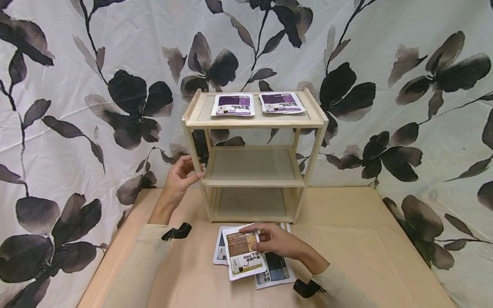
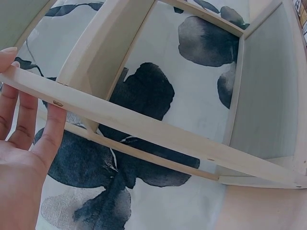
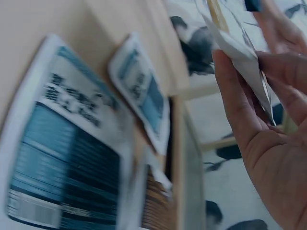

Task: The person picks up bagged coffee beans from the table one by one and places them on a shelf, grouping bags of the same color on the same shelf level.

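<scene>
A small wooden three-tier shelf (image 1: 254, 167) stands on the table. My left hand (image 1: 178, 179) holds its front left post (image 2: 139, 125), thumb on one side and fingers on the other. In front of the shelf, my right hand (image 1: 284, 242) pinches a white pouch with a brown and yellow label (image 1: 243, 256), raised off the table in the right wrist view. Below it lie a blue-labelled pouch (image 1: 275, 273), a second blue pouch (image 3: 141, 88) and a partly hidden brown pouch (image 3: 156, 203).
Two purple-labelled pouches, a left one (image 1: 233, 105) and a right one (image 1: 282, 103), lie side by side on the top tier. A floral cloth (image 1: 385, 141) hangs behind the table (image 1: 346, 231).
</scene>
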`<state>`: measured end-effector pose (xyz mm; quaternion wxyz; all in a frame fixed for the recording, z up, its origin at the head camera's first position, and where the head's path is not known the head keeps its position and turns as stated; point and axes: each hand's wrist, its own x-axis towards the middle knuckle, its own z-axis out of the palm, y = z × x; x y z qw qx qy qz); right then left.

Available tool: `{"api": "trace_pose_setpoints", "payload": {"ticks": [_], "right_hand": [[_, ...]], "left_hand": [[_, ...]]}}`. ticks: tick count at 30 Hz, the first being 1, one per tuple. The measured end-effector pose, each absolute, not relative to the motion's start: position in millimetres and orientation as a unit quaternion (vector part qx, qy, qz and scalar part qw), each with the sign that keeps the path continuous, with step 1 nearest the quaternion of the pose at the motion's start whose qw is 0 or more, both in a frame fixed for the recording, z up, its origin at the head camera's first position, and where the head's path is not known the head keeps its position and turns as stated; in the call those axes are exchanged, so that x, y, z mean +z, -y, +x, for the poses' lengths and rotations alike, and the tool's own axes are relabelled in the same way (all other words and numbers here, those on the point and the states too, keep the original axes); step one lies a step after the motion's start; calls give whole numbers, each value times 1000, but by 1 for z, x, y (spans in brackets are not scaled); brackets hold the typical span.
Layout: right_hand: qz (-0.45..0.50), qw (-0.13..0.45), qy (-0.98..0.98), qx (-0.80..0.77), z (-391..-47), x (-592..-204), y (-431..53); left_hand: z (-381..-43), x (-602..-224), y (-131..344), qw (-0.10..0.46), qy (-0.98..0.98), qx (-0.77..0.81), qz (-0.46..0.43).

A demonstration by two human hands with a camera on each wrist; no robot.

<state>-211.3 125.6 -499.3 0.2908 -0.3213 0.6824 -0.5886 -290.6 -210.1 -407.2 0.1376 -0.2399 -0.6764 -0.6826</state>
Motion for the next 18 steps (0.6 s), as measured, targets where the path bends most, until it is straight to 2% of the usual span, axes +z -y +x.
{"api": "trace_pose_setpoints", "payload": {"ticks": [8, 18], "right_hand": [[-280, 259, -690, -615, -220, -472, -135], [-290, 204, -691, -630, -223, -444, -143]], "left_hand": [[-293, -408, 211, 144, 671, -684, -248], [-292, -408, 211, 137, 668, -688, -248]]}}
